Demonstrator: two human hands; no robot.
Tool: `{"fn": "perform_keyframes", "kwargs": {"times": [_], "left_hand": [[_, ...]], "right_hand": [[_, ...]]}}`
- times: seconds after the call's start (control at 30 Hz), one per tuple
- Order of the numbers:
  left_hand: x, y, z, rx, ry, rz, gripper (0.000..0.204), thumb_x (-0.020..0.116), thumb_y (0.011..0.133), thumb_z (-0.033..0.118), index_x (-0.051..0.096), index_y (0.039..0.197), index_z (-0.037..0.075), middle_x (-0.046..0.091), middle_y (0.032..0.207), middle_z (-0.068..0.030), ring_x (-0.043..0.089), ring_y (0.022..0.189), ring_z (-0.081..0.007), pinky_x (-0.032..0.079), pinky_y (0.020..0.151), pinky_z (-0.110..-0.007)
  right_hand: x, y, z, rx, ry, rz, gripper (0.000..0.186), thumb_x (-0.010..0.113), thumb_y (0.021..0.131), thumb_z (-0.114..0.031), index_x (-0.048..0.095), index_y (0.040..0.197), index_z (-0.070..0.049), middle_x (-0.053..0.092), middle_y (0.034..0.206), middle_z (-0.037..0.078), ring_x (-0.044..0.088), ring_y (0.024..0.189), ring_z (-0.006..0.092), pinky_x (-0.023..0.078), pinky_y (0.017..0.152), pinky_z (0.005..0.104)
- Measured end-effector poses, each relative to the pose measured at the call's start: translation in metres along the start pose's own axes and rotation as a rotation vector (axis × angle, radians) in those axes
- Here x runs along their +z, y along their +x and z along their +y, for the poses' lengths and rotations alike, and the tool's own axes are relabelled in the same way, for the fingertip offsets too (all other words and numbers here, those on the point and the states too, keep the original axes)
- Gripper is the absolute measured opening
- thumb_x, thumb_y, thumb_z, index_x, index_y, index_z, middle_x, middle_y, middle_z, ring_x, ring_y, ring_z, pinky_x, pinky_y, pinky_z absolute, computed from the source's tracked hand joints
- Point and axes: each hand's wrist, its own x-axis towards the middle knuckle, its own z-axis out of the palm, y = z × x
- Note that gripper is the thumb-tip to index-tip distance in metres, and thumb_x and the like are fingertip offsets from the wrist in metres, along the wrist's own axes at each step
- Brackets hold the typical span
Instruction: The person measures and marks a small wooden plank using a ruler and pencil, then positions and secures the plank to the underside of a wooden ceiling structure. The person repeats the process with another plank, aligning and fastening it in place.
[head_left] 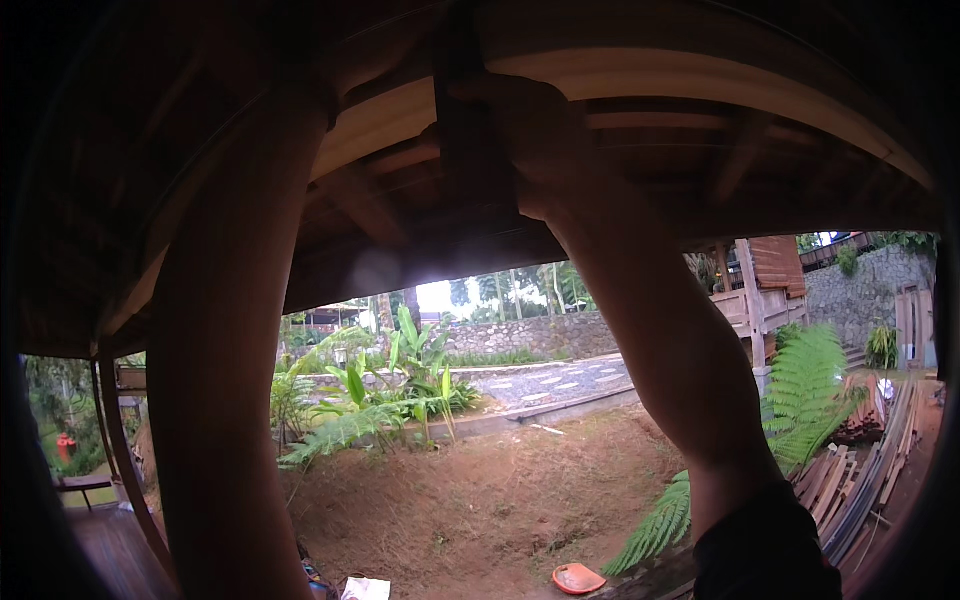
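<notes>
Both my arms reach up under a wooden roof. My left hand (365, 55) is in deep shadow at the top, just above a pale curved-looking beam (680, 75); its fingers are too dark to read. My right hand (525, 130) is closed on a dark, flat upright piece (462, 155) that crosses the pale beam, with fingers laid over its edge. Darker rafters (370, 200) run behind the piece.
Below lie a dirt slope (480, 500), an orange tray-like object (577, 577), ferns (805, 390) and stacked timber (870, 490). A stone path (540, 385) runs behind. A wooden post (115, 420) stands left; a wooden structure (775, 270) stands back right.
</notes>
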Motion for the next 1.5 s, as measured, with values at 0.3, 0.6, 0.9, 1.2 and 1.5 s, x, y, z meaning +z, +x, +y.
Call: {"fn": "perform_keyframes", "kwargs": {"times": [0.3, 0.6, 0.9, 1.2, 1.5], "left_hand": [[-0.01, 0.002, 0.007, -0.114, 0.041, -0.024, 0.058, 0.046, 0.104, 0.056, 0.055, 0.146, 0.017, 0.052, 0.148, -0.0126, 0.044, 0.14, -0.0266, 0.031, 0.119, -0.039], [-0.003, 0.004, 0.004, -0.058, -0.463, -0.068, 0.057, 0.053, 0.102, 0.055, 0.062, 0.138, 0.012, 0.065, 0.127, -0.0068, 0.06, 0.109, -0.0176, 0.047, 0.1, -0.032], [-0.004, -0.003, -0.005, -0.211, -0.256, 0.118, 0.07, 0.055, 0.096, 0.066, 0.066, 0.131, 0.007, 0.068, 0.117, -0.0114, 0.062, 0.103, -0.0218, 0.047, 0.096, -0.037], [0.005, 0.013, -0.037, -0.15, -0.186, 0.123, 0.068, 0.056, 0.096, 0.065, 0.066, 0.129, 0.006, 0.068, 0.115, -0.011, 0.062, 0.102, -0.0215, 0.047, 0.095, -0.036], [0.008, 0.016, -0.024, -0.122, -0.193, 0.092, 0.067, 0.058, 0.096, 0.063, 0.066, 0.127, 0.005, 0.068, 0.113, -0.0106, 0.062, 0.101, -0.0211, 0.047, 0.094, -0.036]], "right_hand": [[0.005, -0.04, 0.018, 0.076, 0.382, -0.095, 0.017, 0.061, 0.101, -0.019, 0.063, 0.1, -0.002, 0.066, 0.074, 0.006, 0.062, 0.055, 0.0109, 0.049, 0.045, 0.0254], [0.032, -0.091, 0.028, 0.03, 0.09, 0.042, 0.026, 0.062, 0.102, -0.03, 0.06, 0.103, -0.004, 0.064, 0.069, 0.004, 0.045, 0.045, 0.0031, 0.029, 0.039, 0.0219], [0.032, -0.089, 0.031, -0.057, 0.002, 0.152, 0.019, 0.066, 0.098, -0.023, 0.063, 0.088, -0.006, 0.06, 0.065, 0.002, 0.046, 0.045, 0.005, 0.03, 0.041, 0.0227], [0.026, -0.077, 0.022, -0.067, 0.062, 0.118, 0.034, 0.057, 0.103, -0.035, 0.062, 0.091, -0.004, 0.061, 0.065, 0.003, 0.055, 0.055, 0.0073, 0.04, 0.05, 0.0238], [0.026, -0.08, 0.027, -0.118, 0.037, 0.133, 0.033, 0.055, 0.104, -0.034, 0.058, 0.088, -0.005, 0.061, 0.064, 0.002, 0.061, 0.059, 0.0086, 0.046, 0.055, 0.0251]]}}
